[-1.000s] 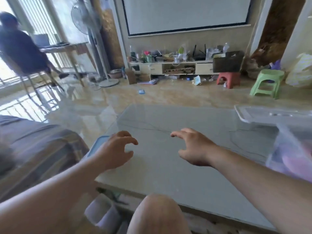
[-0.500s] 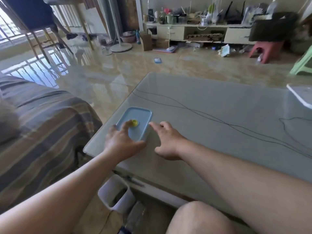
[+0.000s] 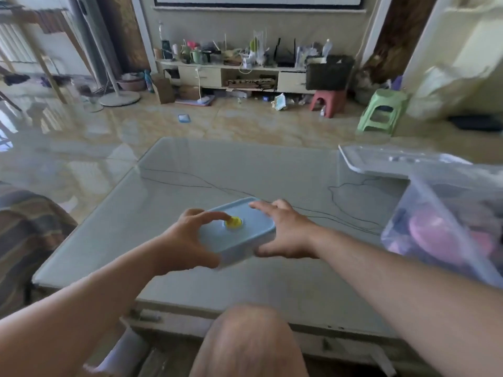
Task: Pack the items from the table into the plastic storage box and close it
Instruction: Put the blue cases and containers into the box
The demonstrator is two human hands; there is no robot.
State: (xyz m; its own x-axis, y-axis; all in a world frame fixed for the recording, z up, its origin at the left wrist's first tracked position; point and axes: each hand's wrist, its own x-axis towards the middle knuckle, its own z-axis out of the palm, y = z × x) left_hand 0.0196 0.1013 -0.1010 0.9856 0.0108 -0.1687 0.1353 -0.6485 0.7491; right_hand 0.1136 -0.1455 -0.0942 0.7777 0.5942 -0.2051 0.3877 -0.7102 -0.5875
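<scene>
**Both hands hold a blue lidded container over the surface**

The left hand (image 3: 187,240) and the right hand (image 3: 285,232) grip a pale blue container (image 3: 239,235) from opposite sides, at centre frame. The left hand's fingers curl over the near left corner, with the forefinger stretched across the lid toward the yellow knob (image 3: 233,222) in its middle. The right hand's fingers lie fairly straight along the far right edge of the lid while its thumb hooks under the near side. The container sits tilted, its near corner seeming slightly raised off the grey glass surface (image 3: 245,170); whether it touches anywhere is unclear. No writing or brand can be read on the container or anything else; motion blur softens small details.

At the right edge of the frame stands the clear plastic storage box (image 3: 441,213), open, with pink and dark items blurred inside. Its clear lid (image 3: 381,161) lies flat just behind it, toward the upper right. A bare knee (image 3: 250,338) shows at bottom centre. On the floor beyond stand a green stool (image 3: 381,110) and a red stool (image 3: 328,100).
</scene>
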